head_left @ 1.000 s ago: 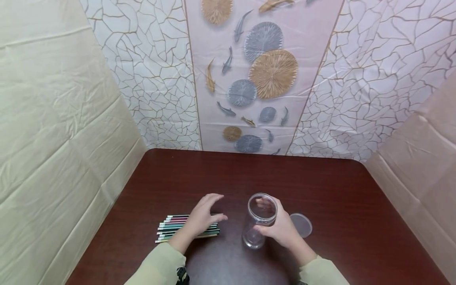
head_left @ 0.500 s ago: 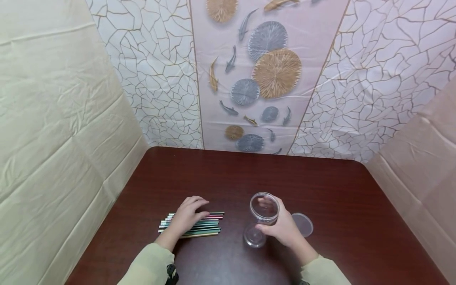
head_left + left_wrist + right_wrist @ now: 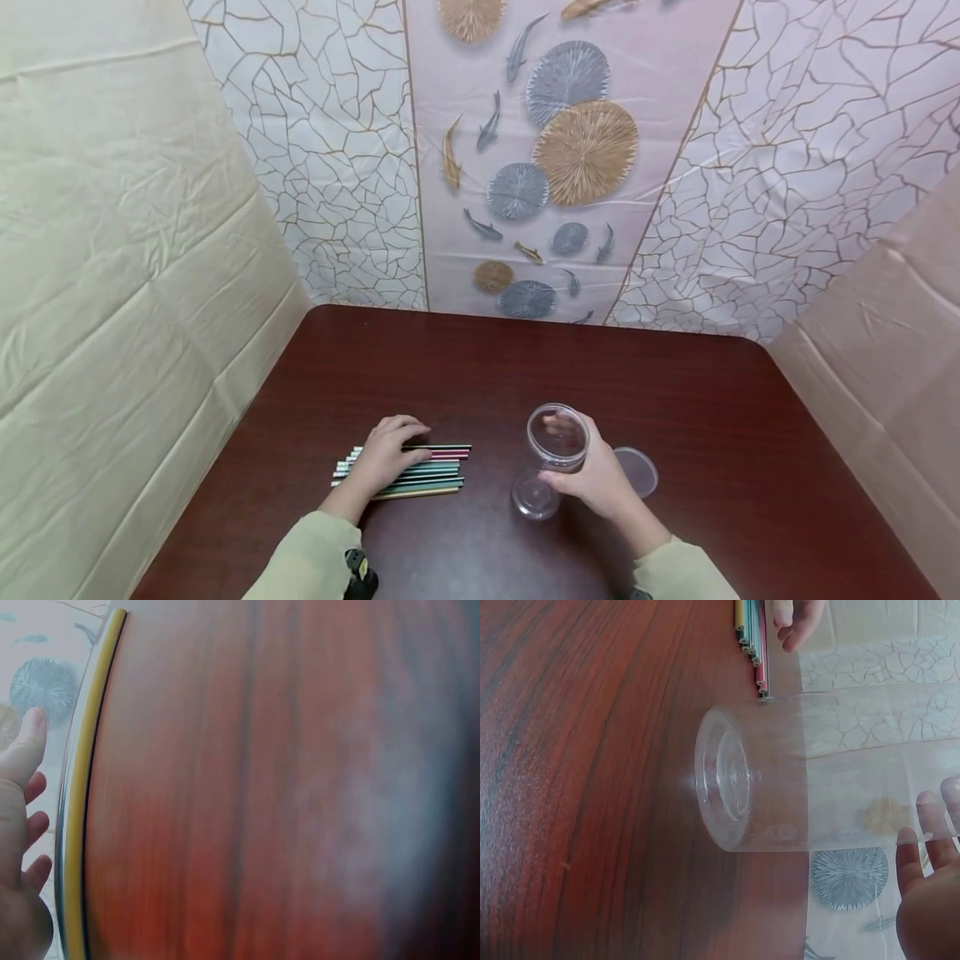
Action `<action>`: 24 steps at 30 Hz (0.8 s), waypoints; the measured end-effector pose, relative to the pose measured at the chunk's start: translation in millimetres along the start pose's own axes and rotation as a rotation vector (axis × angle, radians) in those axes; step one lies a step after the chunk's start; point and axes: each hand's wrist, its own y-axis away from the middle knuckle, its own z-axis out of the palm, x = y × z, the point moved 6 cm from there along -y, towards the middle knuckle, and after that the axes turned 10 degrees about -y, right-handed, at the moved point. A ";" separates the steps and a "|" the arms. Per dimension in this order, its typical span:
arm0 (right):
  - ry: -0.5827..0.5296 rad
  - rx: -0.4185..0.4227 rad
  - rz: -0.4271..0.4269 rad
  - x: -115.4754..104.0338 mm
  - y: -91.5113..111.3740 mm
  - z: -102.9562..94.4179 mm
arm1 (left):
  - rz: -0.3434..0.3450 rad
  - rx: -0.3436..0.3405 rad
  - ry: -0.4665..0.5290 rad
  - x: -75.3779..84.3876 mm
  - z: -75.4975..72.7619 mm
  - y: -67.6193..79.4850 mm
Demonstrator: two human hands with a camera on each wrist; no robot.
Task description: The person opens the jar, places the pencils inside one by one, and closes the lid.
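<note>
A clear jar with a wide mouth is gripped by my right hand, thumb on the near side and fingers round the far side. In the right wrist view the clear jar shows its round bottom close to the tabletop. A row of pencils with white eraser ends lies to the left. Over their middle hovers my left hand, fingers bent and thumb stretched out. From the left wrist, a yellow pencil runs beside the hand, with nothing showing between thumb and fingers.
A round translucent lid lies flat on the dark wooden table, right of the jar. Patterned cloth hangs behind the table, and pale cloth walls stand at the sides.
My left hand has moved left and down over the pencils, away from their tips. The right hand keeps its grip on the jar, nearly in place.
</note>
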 end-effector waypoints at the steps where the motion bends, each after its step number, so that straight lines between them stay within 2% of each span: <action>1: -0.001 0.001 0.002 0.2 0.1 0.0 | 0.000 -0.002 -0.014 -0.4 0.9 0.2; 12: -0.004 -0.016 0.013 -1.8 0.5 4.9 | -0.033 -0.029 -0.099 -4.6 6.0 4.9; 17: -0.005 -0.008 0.013 -0.4 0.5 3.4 | -0.036 -0.058 -0.099 -4.7 9.2 5.7; 24: -0.013 -0.005 0.021 1.0 0.7 -0.1 | -0.035 -0.043 -0.088 3.2 10.9 5.0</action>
